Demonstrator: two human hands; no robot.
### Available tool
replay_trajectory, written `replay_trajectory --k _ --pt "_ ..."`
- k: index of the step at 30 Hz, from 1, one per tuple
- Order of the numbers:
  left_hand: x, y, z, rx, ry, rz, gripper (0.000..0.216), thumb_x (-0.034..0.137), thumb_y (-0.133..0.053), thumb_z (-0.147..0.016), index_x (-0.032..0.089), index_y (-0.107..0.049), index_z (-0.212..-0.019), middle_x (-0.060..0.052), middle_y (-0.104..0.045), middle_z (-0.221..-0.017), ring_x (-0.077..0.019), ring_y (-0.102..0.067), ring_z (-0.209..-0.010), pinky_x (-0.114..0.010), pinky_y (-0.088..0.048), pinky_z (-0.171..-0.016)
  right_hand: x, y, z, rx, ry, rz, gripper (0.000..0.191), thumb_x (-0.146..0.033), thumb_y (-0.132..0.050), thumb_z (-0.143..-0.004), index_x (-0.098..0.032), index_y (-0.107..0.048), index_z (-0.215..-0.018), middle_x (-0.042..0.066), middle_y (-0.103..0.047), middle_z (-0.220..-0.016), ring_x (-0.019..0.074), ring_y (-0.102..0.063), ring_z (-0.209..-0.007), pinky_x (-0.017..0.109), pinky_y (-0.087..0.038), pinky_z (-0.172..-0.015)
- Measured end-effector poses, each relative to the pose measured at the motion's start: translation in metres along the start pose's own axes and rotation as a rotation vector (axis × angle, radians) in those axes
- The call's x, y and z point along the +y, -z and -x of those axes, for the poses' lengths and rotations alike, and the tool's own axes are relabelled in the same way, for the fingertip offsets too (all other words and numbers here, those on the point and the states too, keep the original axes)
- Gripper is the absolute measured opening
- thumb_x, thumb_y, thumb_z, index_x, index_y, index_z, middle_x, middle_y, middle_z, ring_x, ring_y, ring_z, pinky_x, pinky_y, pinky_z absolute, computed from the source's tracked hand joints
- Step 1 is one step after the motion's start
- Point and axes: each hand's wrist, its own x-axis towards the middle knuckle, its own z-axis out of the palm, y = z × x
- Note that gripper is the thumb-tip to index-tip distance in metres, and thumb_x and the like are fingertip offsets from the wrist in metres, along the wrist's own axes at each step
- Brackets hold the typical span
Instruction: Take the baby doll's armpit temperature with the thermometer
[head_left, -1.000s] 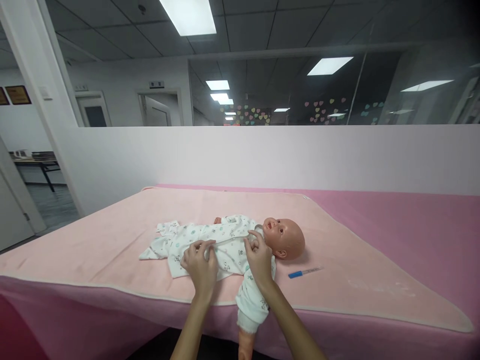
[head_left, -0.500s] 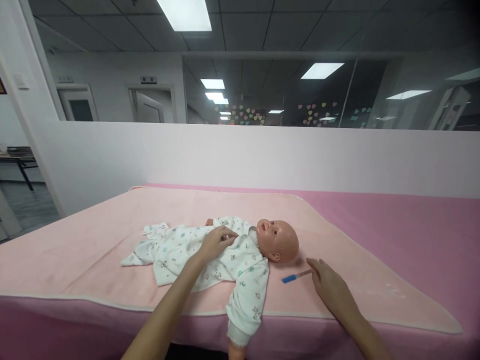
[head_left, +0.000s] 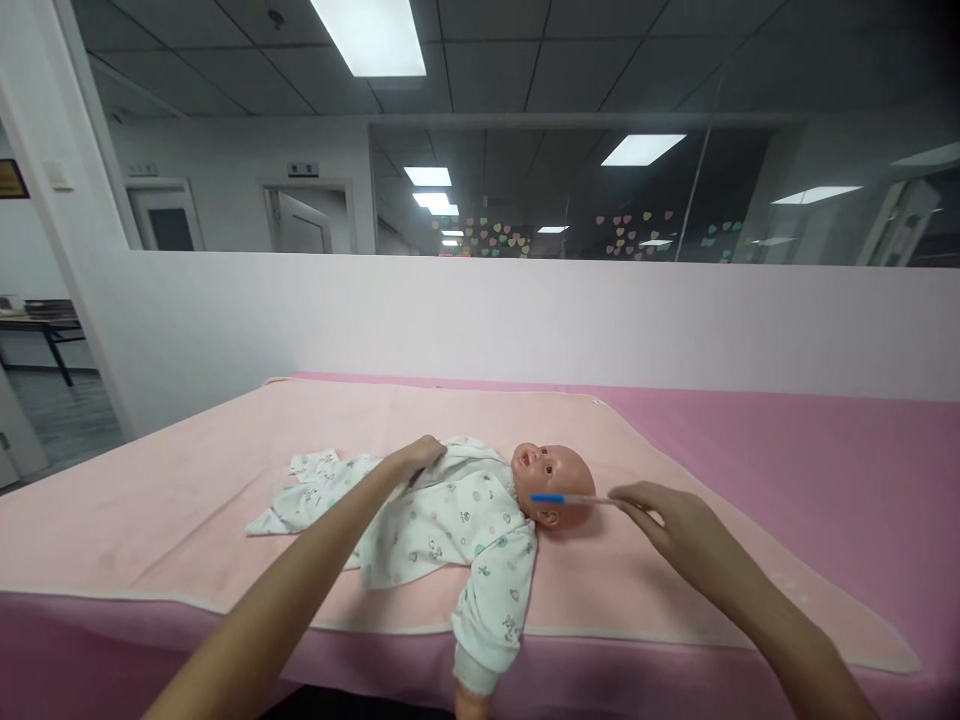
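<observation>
A baby doll (head_left: 574,472) lies on its back with its head to the right, dressed in a white printed garment (head_left: 450,515). My left hand (head_left: 421,455) is closed on the front edge of that garment over the doll's chest; its fingertips are partly hidden. Between the thumb and fingers of my right hand (head_left: 664,515) is a slim, clear thermometer-like stick (head_left: 551,498) with a blue end. It is held level, the blue end pointing left, and overlaps the doll's head in view. The near sleeve (head_left: 495,600) hangs over the front edge.
A peach blanket (head_left: 187,510) with a pale border lies under the doll, over a pink-covered surface (head_left: 840,470). Behind stands a white low wall (head_left: 525,320) with glass above. A dark-legged table (head_left: 52,335) is beyond the opening at left.
My right hand has raised the blue-ended stick off the blanket and brought it left toward the doll's head. My left hand has moved slightly left and up with the garment's edge.
</observation>
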Motion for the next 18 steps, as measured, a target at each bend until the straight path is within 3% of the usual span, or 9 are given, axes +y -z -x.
replay_trajectory --k 3,6,10,13,18 --pt "0.007 0.017 -0.019 0.025 -0.053 -0.177 0.018 0.018 -0.043 -0.080 0.013 -0.059 -0.076 -0.009 -0.064 -0.070 -0.0177 -0.058 -0.063 -0.028 -0.042 -0.059 -0.045 0.000 -0.032 0.030 0.082 -0.033 0.026 -0.029 -0.042 -0.080 -0.027 -0.068 -0.081 0.002 -0.068 -0.078 0.0178 -0.061 -0.068 0.027 -0.042 -0.059" --pt "0.023 0.033 -0.027 0.103 -0.169 -0.328 0.017 0.013 -0.042 -0.081 0.011 -0.055 -0.092 -0.016 -0.064 -0.083 -0.0253 -0.060 -0.081 -0.036 -0.041 -0.070 -0.073 -0.024 -0.065 0.046 0.120 -0.048 0.024 -0.018 -0.045 -0.078 -0.023 -0.068 -0.080 0.003 -0.068 -0.077 0.0165 -0.060 -0.070 0.025 -0.040 -0.060" --pt "0.040 0.044 -0.025 0.132 -0.303 -0.455 0.018 0.022 -0.039 -0.087 0.011 -0.053 -0.091 -0.016 -0.063 -0.077 -0.0291 -0.060 -0.087 -0.039 -0.039 -0.073 -0.087 -0.069 -0.101 0.067 0.040 -0.037 0.022 -0.012 -0.053 -0.076 -0.018 -0.063 -0.095 0.007 -0.066 -0.081 0.0180 -0.059 -0.073 0.026 -0.041 -0.061" --pt "0.044 0.044 -0.018 0.133 -0.356 -0.516 0.022 0.027 -0.037 -0.089 0.012 -0.053 -0.090 -0.014 -0.062 -0.071 -0.0286 -0.061 -0.082 -0.037 -0.040 -0.070 -0.095 -0.100 -0.119 0.112 0.008 -0.107 0.022 -0.026 -0.053 -0.084 -0.017 -0.057 -0.103 0.007 -0.060 -0.100 0.0170 -0.058 -0.084 0.032 -0.047 -0.072" --pt "0.046 0.036 -0.005 0.073 -0.480 -0.599 0.015 0.020 -0.038 -0.087 0.013 -0.051 -0.092 -0.012 -0.062 -0.069 -0.0239 -0.062 -0.073 -0.032 -0.041 -0.065 -0.107 -0.129 -0.139 0.211 -0.021 -0.166 0.030 -0.033 -0.050 -0.086 -0.018 -0.051 -0.112 0.005 -0.052 -0.114 0.0191 -0.054 -0.097 0.038 -0.047 -0.081"
